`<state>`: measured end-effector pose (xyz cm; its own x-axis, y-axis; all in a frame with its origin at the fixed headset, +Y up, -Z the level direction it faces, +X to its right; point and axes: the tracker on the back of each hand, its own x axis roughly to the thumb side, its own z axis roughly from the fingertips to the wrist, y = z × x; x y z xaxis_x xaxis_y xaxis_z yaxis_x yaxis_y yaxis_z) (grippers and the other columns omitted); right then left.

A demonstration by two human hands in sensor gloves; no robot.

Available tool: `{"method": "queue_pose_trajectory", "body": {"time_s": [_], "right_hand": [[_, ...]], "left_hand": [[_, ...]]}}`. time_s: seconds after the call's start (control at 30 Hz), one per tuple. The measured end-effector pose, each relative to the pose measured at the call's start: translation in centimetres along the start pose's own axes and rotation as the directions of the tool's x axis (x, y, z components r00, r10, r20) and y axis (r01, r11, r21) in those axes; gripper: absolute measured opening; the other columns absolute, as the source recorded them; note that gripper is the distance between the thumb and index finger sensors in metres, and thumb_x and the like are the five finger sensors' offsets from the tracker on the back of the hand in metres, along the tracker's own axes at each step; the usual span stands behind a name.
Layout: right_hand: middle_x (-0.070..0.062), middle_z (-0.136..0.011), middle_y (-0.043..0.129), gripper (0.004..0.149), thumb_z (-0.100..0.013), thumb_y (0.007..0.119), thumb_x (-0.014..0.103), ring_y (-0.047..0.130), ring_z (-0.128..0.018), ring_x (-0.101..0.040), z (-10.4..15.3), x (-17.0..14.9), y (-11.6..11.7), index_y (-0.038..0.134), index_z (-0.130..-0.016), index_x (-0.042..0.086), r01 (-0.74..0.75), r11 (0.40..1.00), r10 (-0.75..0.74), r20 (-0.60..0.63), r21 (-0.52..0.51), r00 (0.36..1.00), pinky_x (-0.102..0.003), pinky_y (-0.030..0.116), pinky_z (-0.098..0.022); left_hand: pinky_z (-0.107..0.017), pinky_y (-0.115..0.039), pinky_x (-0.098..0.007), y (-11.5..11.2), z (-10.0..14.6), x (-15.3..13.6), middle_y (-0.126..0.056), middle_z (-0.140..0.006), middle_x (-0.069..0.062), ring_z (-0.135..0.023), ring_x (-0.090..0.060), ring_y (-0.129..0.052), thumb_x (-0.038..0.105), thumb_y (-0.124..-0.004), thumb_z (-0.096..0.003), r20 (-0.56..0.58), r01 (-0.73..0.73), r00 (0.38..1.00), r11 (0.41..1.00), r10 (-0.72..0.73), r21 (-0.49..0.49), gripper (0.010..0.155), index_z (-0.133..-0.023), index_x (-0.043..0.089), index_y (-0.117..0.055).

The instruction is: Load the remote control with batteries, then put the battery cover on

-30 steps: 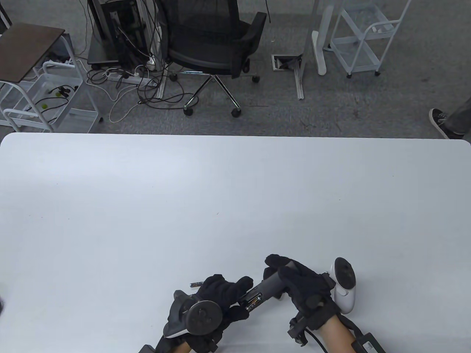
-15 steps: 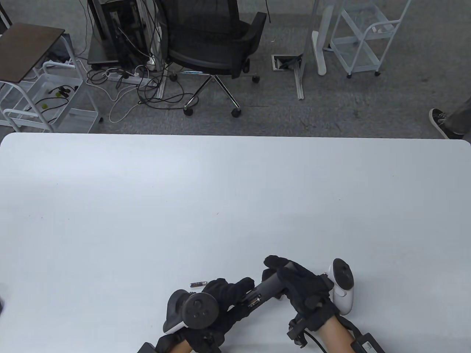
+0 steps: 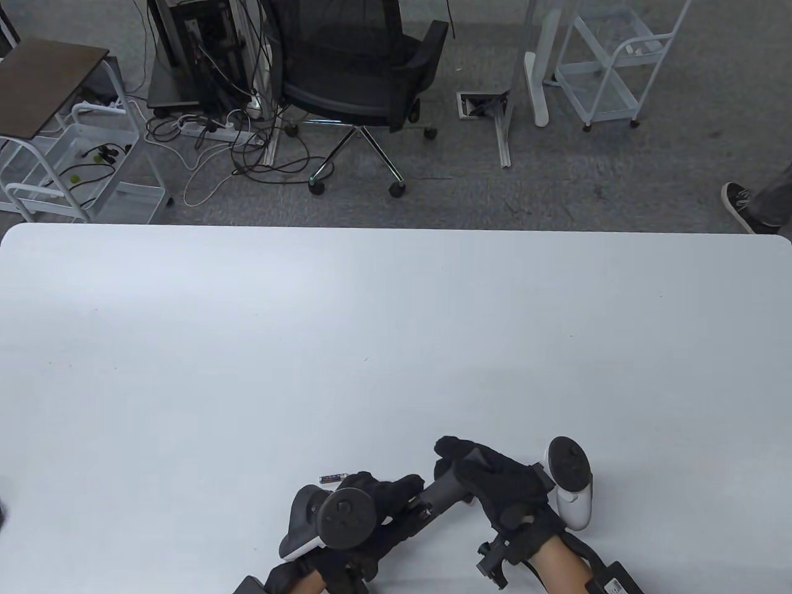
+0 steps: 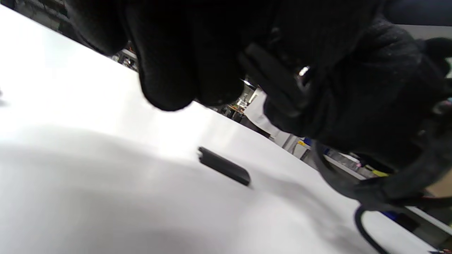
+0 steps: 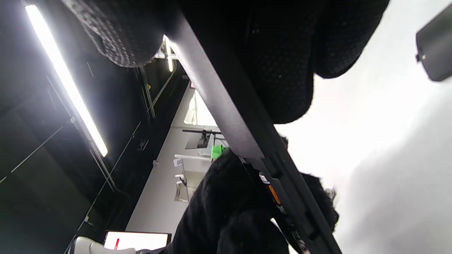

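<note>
My right hand (image 3: 461,464) grips the far end of the grey remote control (image 3: 442,490) and holds it just above the table. The remote also shows in the right wrist view (image 5: 226,106), with a battery (image 5: 274,194) in its open compartment. My left hand (image 3: 409,492) closes its fingers over the compartment end, pressing there. A loose battery (image 3: 332,477) lies on the table just left of my left hand. The dark battery cover (image 4: 224,166) lies flat on the table under the hands; it also shows as a grey piece in the right wrist view (image 5: 436,53).
The white table (image 3: 371,322) stretches far ahead and to both sides. Past its far edge stand an office chair (image 3: 359,74), wire carts and cables on the floor.
Both hands and the remote have shifted slightly left and toward me. My left fingers have closed over the compartment, covering the battery that showed before.
</note>
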<state>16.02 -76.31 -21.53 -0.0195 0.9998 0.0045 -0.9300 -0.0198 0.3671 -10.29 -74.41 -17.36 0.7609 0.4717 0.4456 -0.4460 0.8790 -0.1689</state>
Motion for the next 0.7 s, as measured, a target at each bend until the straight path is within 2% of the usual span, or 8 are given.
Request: {"method": "queue_pose_trajectory", "body": {"time_s": [0.13, 0.27, 0.37, 0.6, 0.7], "right_hand": [[-0.018, -0.079, 0.097, 0.062, -0.047, 0.082, 0.046, 0.103, -0.05, -0.031, 0.1, 0.0, -1.0, 0.078, -0.096, 0.008, -0.001, 0.999, 0.0, -0.007, -0.053, 1.0, -0.055, 0.077, -0.053], [-0.018, -0.079, 0.097, 0.062, -0.047, 0.082, 0.046, 0.102, -0.05, -0.031, 0.3, 0.0, -1.8, 0.078, -0.096, 0.008, -0.01, 0.996, 0.009, -0.009, -0.091, 1.0, -0.055, 0.077, -0.053], [-0.018, -0.08, 0.096, 0.062, -0.047, 0.082, 0.045, 0.101, -0.052, -0.032, 0.3, 0.1, -1.8, 0.078, -0.097, 0.009, -0.014, 0.995, 0.014, -0.006, -0.103, 1.0, -0.057, 0.075, -0.055], [-0.018, -0.081, 0.096, 0.062, -0.047, 0.082, 0.045, 0.101, -0.053, -0.033, 0.5, 0.3, -2.2, 0.078, -0.097, 0.009, -0.027, 0.992, 0.028, 0.008, -0.124, 1.0, -0.057, 0.074, -0.055], [-0.018, -0.08, 0.096, 0.062, -0.047, 0.082, 0.045, 0.101, -0.053, -0.033, 0.6, 0.2, -2.3, 0.078, -0.097, 0.009, -0.028, 0.991, 0.03, 0.008, -0.131, 1.0, -0.057, 0.074, -0.055]], "left_hand": [[-0.078, -0.069, -0.059, 1.2, 0.3, -1.0, -0.1, -0.084, 0.001, -0.079, -0.027, -0.099, 0.055, -0.081, -0.0411, -0.049, 0.041, 0.998, 0.998, -0.039, 0.049, 0.064, -0.099, 0.029, -0.076], [-0.079, -0.067, -0.06, 2.1, 0.5, -1.9, -0.096, -0.09, 0.001, -0.085, -0.028, -0.095, 0.054, -0.082, -0.0418, -0.115, 0.21, 0.973, 0.974, -0.2, 0.088, 0.063, -0.1, 0.031, -0.075], [-0.08, -0.065, -0.06, 2.3, 0.3, -3.0, -0.091, -0.096, 0.002, -0.091, -0.028, -0.091, 0.054, -0.083, -0.0414, -0.199, 0.32, 0.931, 0.947, -0.306, 0.039, 0.065, -0.102, 0.033, -0.071], [-0.082, -0.062, -0.06, 1.7, -0.3, -5.5, -0.085, -0.102, 0.003, -0.097, -0.03, -0.084, 0.05, -0.087, -0.0412, -0.289, 0.356, 0.885, 0.93, -0.365, -0.086, 0.066, -0.103, 0.036, -0.068], [-0.082, -0.061, -0.061, 1.6, -0.4, -5.7, -0.083, -0.105, 0.003, -0.099, -0.031, -0.082, 0.049, -0.088, -0.0412, -0.3, 0.364, 0.876, 0.926, -0.377, -0.103, 0.067, -0.104, 0.036, -0.067]]}}
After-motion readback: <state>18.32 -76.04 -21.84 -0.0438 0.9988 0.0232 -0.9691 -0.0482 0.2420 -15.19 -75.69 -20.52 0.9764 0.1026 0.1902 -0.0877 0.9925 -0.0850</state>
